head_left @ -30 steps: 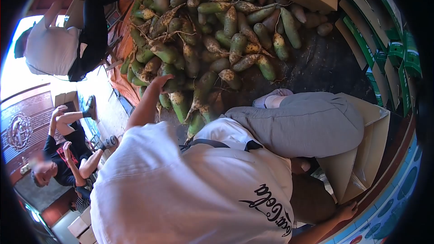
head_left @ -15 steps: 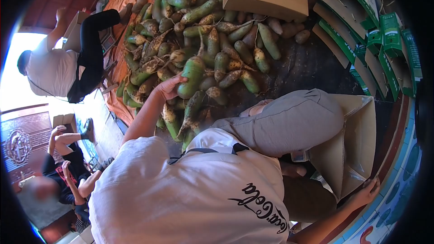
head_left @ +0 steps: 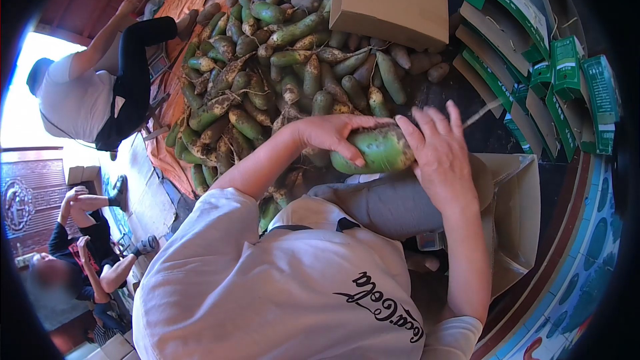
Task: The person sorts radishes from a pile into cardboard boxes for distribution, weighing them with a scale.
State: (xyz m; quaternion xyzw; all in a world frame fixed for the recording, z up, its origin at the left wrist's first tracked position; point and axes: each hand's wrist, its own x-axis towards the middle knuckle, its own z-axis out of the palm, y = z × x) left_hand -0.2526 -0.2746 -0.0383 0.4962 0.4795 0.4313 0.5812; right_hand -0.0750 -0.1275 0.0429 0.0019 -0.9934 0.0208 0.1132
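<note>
A large green radish [head_left: 379, 151] lies sideways in front of me, its thin root pointing right and dirt on its upper side. My left hand [head_left: 337, 139] is wrapped round its left end, thumb on the near side. My right hand [head_left: 437, 150] cups the root end, some fingers lifted and slightly blurred. Beyond my hands spreads a heap of green radishes [head_left: 260, 87], many with soil and roots on them. An opened cardboard box [head_left: 517, 207] stands beside my leg, partly behind my right forearm.
A closed cardboard carton [head_left: 393, 0] sits at the heap's far right. Green-and-brown box pieces [head_left: 533, 73] stand stacked to the right. Orange sheeting [head_left: 170, 120] lies under the heap's left side. One person [head_left: 83, 93] bends at the left; another [head_left: 93, 247] sits lower left.
My left hand has brought the radish from over the heap to the right and closer to me. My right hand has left the opened box and come up to the radish's root end.
</note>
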